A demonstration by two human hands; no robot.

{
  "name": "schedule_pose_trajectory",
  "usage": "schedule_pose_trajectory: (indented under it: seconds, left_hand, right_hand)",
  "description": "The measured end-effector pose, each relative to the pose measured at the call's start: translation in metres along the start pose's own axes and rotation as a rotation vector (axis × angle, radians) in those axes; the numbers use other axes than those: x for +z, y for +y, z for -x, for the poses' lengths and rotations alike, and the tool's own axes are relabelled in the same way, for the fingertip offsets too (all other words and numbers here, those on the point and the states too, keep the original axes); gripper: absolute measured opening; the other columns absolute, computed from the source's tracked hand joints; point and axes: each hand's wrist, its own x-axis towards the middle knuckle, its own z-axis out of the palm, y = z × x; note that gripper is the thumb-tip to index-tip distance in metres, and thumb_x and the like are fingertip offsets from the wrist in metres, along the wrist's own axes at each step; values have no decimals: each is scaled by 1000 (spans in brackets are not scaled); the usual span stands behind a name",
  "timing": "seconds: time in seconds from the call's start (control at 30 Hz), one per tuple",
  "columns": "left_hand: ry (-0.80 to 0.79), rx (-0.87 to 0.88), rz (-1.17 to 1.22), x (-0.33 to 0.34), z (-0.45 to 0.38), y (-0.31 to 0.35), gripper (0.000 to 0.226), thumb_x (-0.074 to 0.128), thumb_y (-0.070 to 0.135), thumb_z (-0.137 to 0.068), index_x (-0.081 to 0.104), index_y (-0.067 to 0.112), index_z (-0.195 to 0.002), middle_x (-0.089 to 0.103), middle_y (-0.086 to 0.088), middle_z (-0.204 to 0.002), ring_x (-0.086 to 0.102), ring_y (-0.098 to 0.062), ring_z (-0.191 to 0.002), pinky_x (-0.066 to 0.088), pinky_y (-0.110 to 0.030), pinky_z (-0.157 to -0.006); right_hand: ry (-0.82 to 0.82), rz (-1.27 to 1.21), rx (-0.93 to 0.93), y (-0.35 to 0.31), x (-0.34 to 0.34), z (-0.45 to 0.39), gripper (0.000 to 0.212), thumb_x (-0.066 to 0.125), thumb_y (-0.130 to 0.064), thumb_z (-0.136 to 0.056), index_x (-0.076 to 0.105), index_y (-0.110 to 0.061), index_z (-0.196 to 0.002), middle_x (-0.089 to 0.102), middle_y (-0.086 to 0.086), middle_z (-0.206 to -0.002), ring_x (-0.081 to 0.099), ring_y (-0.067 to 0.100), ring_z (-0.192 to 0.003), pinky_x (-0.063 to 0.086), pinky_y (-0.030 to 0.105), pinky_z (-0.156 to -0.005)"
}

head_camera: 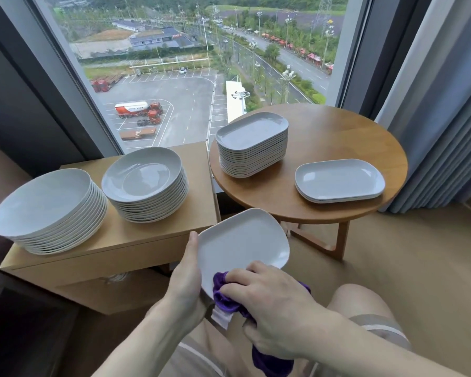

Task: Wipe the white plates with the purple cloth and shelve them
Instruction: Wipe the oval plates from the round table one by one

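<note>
The left hand (186,276) grips the near left edge of a white rectangular plate (242,244), thumb lying along its rim, tilting it over the lap. The right hand (272,303), fingers curled, clutches the purple cloth (225,296) and presses it onto the plate's near end.

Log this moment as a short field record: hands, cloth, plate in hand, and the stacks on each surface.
left hand: grips the held plate by its left edge
right hand: presses the purple cloth on the plate's near end
held plate: rectangular, tilted, over the lap
round table: tall stack and low stack, rectangular plates
cabinet: two round stacks, left and right
</note>
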Motion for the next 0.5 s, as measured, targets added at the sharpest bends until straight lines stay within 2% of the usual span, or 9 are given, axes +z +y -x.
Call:
schedule_pose_trajectory:
  seconds: [0.07,0.13,0.17,0.3,0.5]
  left_hand:
    - [23,56,-26,-1,1,6,76,36,70,-100,68,8,-131,74,-20,-122,70,-39,-116,47,-54,-111]
    - [48,88,-50,-3,2,7,74,38,74,-96,70,15,-128,76,-15,-118,72,-37,-112,48,-58,-109]
    - [56,98,-70,-4,4,8,72,39,75,-95,72,19,-125,77,-13,-116,74,-35,-109,51,-57,-106]
    - [37,130,-116,-1,9,10,63,38,73,-96,73,27,-119,80,-5,-111,78,-27,-98,57,-44,-91]
    - [-30,91,-180,7,18,5,63,36,70,-97,73,26,-121,79,-6,-112,77,-28,-100,55,-49,-97]
  right_hand:
    - [-22,26,31,5,-1,-1,54,27,-43,-81,59,-26,-120,57,-6,-123,47,26,-97,47,41,-90]
    - [-27,38,89,12,-3,-2,38,47,-34,-87,58,-27,-123,57,-7,-123,49,25,-99,48,40,-92]
    - [-23,33,118,18,-4,-3,37,52,-31,-87,58,-27,-124,57,-7,-124,50,24,-102,48,40,-94]
    - [6,25,275,45,-9,-3,37,57,-29,-89,60,-30,-126,58,-10,-123,52,22,-106,49,37,-94]
    - [78,-16,463,71,-18,-3,42,57,-24,-84,60,-30,-126,58,-11,-131,52,23,-111,48,36,-96]
